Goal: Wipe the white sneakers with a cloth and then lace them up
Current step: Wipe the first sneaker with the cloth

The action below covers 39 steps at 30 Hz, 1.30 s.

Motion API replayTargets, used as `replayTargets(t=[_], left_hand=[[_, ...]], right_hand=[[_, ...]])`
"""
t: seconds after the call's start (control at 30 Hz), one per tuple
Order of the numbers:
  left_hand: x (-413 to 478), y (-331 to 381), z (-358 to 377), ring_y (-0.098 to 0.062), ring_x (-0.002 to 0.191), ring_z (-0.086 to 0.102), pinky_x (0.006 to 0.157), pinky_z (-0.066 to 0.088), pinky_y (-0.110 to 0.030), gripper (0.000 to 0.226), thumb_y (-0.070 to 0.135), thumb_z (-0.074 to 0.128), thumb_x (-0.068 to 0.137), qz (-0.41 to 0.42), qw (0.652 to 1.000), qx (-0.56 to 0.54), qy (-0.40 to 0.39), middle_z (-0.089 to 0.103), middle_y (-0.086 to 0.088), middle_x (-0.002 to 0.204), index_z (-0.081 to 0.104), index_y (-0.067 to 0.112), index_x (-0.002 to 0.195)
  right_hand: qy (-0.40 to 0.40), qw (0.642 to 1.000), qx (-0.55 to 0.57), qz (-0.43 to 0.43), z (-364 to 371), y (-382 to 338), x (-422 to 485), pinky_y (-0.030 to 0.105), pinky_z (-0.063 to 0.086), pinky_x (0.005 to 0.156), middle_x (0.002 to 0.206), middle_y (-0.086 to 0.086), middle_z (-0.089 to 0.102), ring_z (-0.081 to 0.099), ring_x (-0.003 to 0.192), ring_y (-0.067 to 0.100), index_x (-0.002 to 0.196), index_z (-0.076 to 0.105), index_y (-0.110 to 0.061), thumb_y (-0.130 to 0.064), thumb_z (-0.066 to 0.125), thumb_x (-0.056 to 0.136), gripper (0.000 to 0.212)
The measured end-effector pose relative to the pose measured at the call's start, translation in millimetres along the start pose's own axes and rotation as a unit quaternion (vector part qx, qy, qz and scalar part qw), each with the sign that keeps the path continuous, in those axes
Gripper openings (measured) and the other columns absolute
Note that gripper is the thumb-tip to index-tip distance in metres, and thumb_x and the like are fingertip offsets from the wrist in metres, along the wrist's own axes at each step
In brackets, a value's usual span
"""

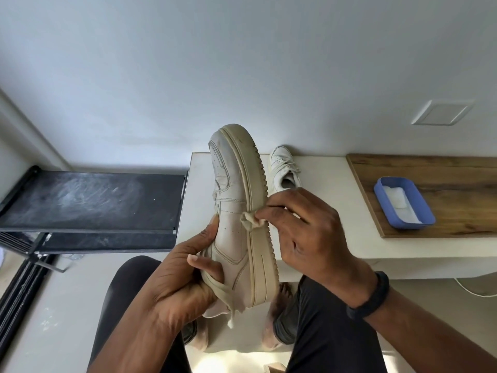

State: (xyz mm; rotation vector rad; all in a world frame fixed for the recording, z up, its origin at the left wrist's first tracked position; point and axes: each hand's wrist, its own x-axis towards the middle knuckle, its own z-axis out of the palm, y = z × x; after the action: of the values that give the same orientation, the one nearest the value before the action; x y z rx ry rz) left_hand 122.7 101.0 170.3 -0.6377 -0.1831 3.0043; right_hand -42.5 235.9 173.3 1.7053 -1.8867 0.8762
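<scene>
While the left grip (pixel 183 281) clasps the smooth sneaker (pixel 234 200), the right grip (pixel 304 230) pinches crumpled cloth (pixel 248 221)

We see only a small fold of the cloth (pixel 248 221); the rest is hidden under the fingers of the right hand (pixel 309 232), which pinches it against the held sneaker (pixel 234 200). That shoe's tread faces away from us, and the left hand (pixel 183 275) gripping it covers part of its heel. The second sneaker (pixel 285 165) is partly hidden behind the shoe and the right hand. We cannot tell what the white thing in the blue tray (pixel 408 224) is. The wooden board (pixel 430 168) runs off the right edge.
</scene>
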Motion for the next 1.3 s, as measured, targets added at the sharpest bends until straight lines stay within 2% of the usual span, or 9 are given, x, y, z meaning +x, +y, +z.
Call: replayTargets(t=[0.2, 0.4, 0.57, 0.63, 0.73, 0.87, 1.1, 1.17, 1.3], left_hand=[[0, 9, 0, -0.025, 0.069, 0.075, 0.039, 0.05, -0.014, 0.04, 0.019, 0.064, 0.096, -0.003, 1.0, -0.002, -0.016, 0.07, -0.013, 0.121, 0.062, 0.008, 0.134], [1, 13, -5, -0.023, 0.058, 0.073, 0.034, 0.049, -0.017, 0.039, 0.011, 0.071, 0.087, 0.018, 1.0, -0.02, 0.002, 0.072, -0.013, 0.118, 0.068, 0.006, 0.125], [3, 4, -5, -0.029, 0.07, 0.075, 0.042, 0.051, -0.012, 0.04, 0.021, 0.063, 0.096, -0.014, 0.999, -0.03, -0.023, 0.069, -0.023, 0.116, 0.066, -0.005, 0.125], [3, 1, -5, -0.032, 0.074, 0.075, 0.043, 0.053, -0.015, 0.043, 0.024, 0.059, 0.097, -0.038, 0.997, -0.043, -0.05, 0.069, -0.025, 0.115, 0.065, -0.009, 0.125], [4, 5, -5, -0.031, 0.073, 0.075, 0.044, 0.052, -0.014, 0.042, 0.024, 0.06, 0.098, -0.038, 0.997, -0.049, -0.047, 0.069, -0.025, 0.114, 0.065, -0.01, 0.123], [2, 12, -8, -0.023, 0.074, 0.076, 0.039, 0.051, -0.015, 0.035, 0.017, 0.067, 0.093, 0.007, 0.999, -0.032, -0.016, 0.072, -0.017, 0.117, 0.068, 0.001, 0.124], [-2, 13, -8, -0.019, 0.066, 0.074, 0.036, 0.047, -0.013, 0.038, 0.007, 0.074, 0.081, 0.066, 0.997, -0.039, 0.018, 0.074, -0.011, 0.112, 0.072, 0.009, 0.119], [-4, 16, -6, -0.019, 0.065, 0.074, 0.037, 0.047, -0.011, 0.038, 0.004, 0.075, 0.077, 0.087, 0.995, -0.04, 0.039, 0.075, -0.012, 0.111, 0.075, 0.007, 0.115], [-7, 18, -3, -0.021, 0.067, 0.074, 0.038, 0.049, -0.012, 0.03, 0.002, 0.074, 0.078, 0.067, 0.994, -0.082, 0.003, 0.074, -0.015, 0.11, 0.075, -0.001, 0.108]], right_hand=[[-0.03, 0.997, 0.069, 0.006, 2, -13, -13, 0.033, 0.057, 0.067, 0.09, 0.008, 0.068, 0.064, 0.077, 0.022, 0.096, 0.077, -0.004, -0.015, 0.043, 0.106, 0.038], [-0.128, 0.989, 0.076, -0.027, 2, -17, -32, 0.03, 0.057, 0.068, 0.094, 0.005, 0.067, 0.062, 0.081, 0.017, 0.1, 0.077, -0.007, -0.009, 0.054, 0.101, 0.023], [-0.069, 0.996, 0.057, -0.002, 1, -13, -13, 0.034, 0.056, 0.065, 0.089, 0.008, 0.066, 0.061, 0.077, 0.021, 0.094, 0.076, -0.004, -0.017, 0.039, 0.107, 0.041], [-0.046, 0.998, 0.049, 0.011, 1, -12, -7, 0.035, 0.056, 0.064, 0.089, 0.008, 0.066, 0.061, 0.076, 0.022, 0.094, 0.076, -0.004, -0.016, 0.036, 0.107, 0.043], [-0.06, 0.997, 0.052, 0.013, 3, -12, -11, 0.035, 0.056, 0.065, 0.09, 0.008, 0.067, 0.061, 0.078, 0.021, 0.097, 0.076, -0.004, -0.014, 0.044, 0.106, 0.035], [-0.112, 0.992, 0.058, 0.004, 5, -19, -29, 0.033, 0.057, 0.067, 0.094, 0.008, 0.066, 0.061, 0.082, 0.021, 0.102, 0.076, -0.006, -0.006, 0.062, 0.098, 0.014], [-0.18, 0.98, 0.082, -0.01, 0, -31, -48, 0.029, 0.058, 0.064, 0.098, 0.005, 0.063, 0.06, 0.086, 0.016, 0.104, 0.073, -0.008, -0.008, 0.055, 0.097, 0.019], [-0.183, 0.98, 0.079, -0.009, 0, -33, -50, 0.029, 0.058, 0.063, 0.098, 0.005, 0.063, 0.06, 0.086, 0.016, 0.103, 0.073, -0.009, -0.008, 0.053, 0.097, 0.021], [-0.158, 0.985, 0.07, -0.004, 1, -35, -43, 0.029, 0.056, 0.065, 0.1, 0.005, 0.062, 0.057, 0.085, 0.016, 0.11, 0.071, -0.011, 0.001, 0.054, 0.09, 0.029]])
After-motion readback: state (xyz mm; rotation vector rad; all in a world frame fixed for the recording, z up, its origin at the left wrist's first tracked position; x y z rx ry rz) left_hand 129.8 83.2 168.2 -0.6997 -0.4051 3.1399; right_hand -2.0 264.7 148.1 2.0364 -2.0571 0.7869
